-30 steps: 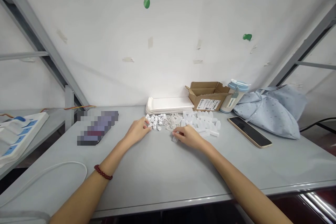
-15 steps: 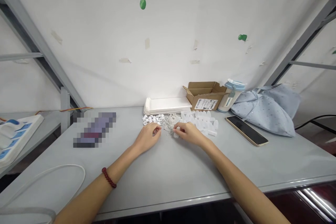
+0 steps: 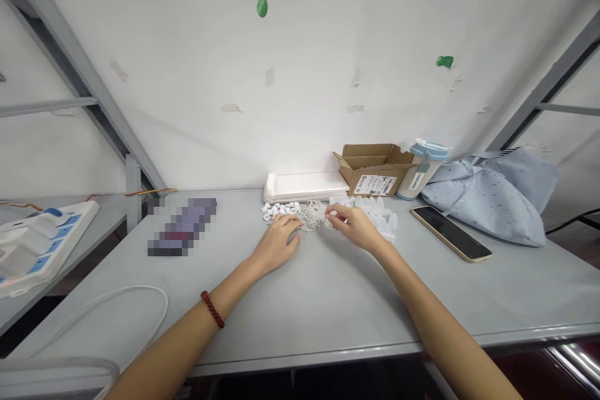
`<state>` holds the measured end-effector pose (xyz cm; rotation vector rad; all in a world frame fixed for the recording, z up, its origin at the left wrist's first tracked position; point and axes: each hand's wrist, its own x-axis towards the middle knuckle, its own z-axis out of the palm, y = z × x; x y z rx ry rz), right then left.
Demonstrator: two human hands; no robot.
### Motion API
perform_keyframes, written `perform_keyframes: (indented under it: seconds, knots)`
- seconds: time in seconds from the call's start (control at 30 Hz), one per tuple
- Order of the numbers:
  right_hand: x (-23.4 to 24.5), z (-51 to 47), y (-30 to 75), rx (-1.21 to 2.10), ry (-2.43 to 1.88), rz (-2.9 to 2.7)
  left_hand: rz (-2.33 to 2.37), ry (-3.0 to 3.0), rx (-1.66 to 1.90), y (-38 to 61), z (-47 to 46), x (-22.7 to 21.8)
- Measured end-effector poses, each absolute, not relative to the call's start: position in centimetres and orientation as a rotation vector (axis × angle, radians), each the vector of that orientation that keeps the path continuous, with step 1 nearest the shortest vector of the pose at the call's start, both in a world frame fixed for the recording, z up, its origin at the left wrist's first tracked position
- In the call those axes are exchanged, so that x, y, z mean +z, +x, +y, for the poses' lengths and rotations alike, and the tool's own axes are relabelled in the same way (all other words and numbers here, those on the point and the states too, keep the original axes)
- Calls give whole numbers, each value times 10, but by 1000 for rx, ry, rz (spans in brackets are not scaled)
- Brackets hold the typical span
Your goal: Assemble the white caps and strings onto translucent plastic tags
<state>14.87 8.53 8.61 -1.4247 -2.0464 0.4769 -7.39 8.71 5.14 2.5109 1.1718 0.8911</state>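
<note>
My left hand (image 3: 280, 242) rests low over the table, fingers apart and thumb spread, at the near left side of a tangle of thin white cords (image 3: 310, 217). Just behind its fingers lies a heap of small white caps (image 3: 280, 209). My right hand (image 3: 357, 227) is closed in a pinch right of the cords. Something whitish shows at its fingertips, too small and pale to make out. Several translucent plastic pieces (image 3: 385, 222), rounded at one end, lie beside and behind the right hand, which hides part of them.
Behind the pieces stand a stack of white trays or boxes (image 3: 309, 184), an open cardboard box (image 3: 375, 180) and a tumbler (image 3: 422, 172). To the right are a phone (image 3: 450, 232) and a blue cloth bag (image 3: 492, 200). A power strip (image 3: 42, 244) and a cable (image 3: 140, 288) lie left.
My left hand's fingers have opened from a curled pinch and reach toward the cords. My right hand has moved slightly away from the cords, toward the translucent pieces. The view has shifted a little.
</note>
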Motion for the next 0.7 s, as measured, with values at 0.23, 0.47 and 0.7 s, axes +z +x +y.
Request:
perform_keyframes:
  seconds: [0.23, 0.47, 0.7]
  knots:
    - [81, 84, 143, 403, -1369, -2049, 1208, 2651, 747, -69, 82, 46]
    - [75, 81, 134, 421, -1370, -2099, 1256, 2652, 929, -71, 84, 49]
    - [67, 79, 125, 462, -1346, -2175, 1386, 2614, 968, -77, 90, 51]
